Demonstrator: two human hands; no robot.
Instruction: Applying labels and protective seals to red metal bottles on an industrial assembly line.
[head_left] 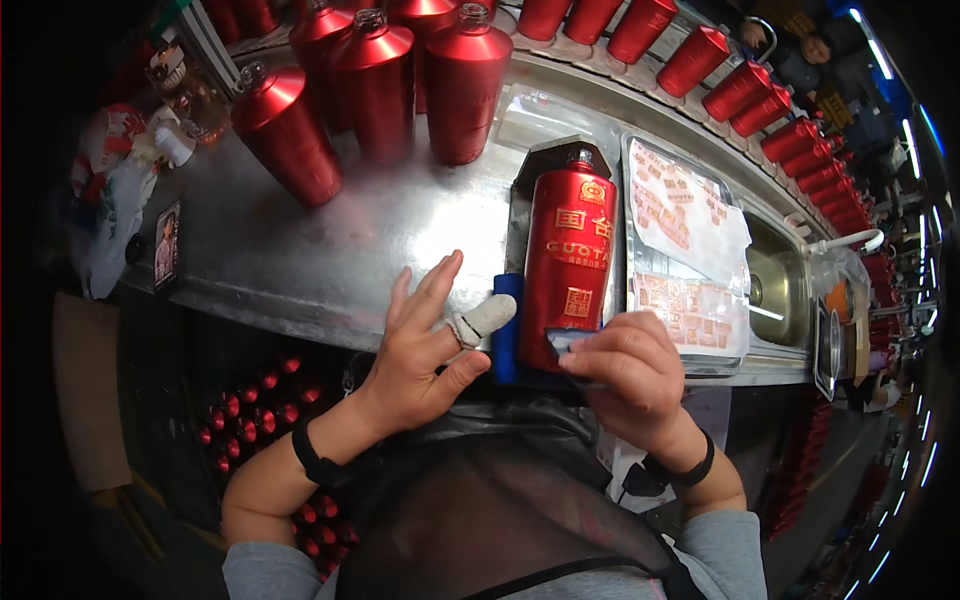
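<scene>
A glossy red bottle (568, 260) with gold decals lies on its side in a dark holder (597, 152), its neck pointing away from me. My right hand (632, 378) is closed in a pinch at the bottle's near end. Between its thumb and fingers is a small, thin bluish-white piece (566, 341); its material is hard to make out. To the left of the bottle, my left hand (420, 335) is open, fingers spread and holding nothing. A white cover (484, 320) wraps one of its fingers, close to a blue pad (506, 345) on the holder's left side.
Several red bottles (372, 85) stand at the back left of the metal table (235, 245). Right of the holder, a tray (738, 362) bears decal sheets (685, 215), then comes a sink (768, 275). A row of red bottles (692, 62) lines the far ledge.
</scene>
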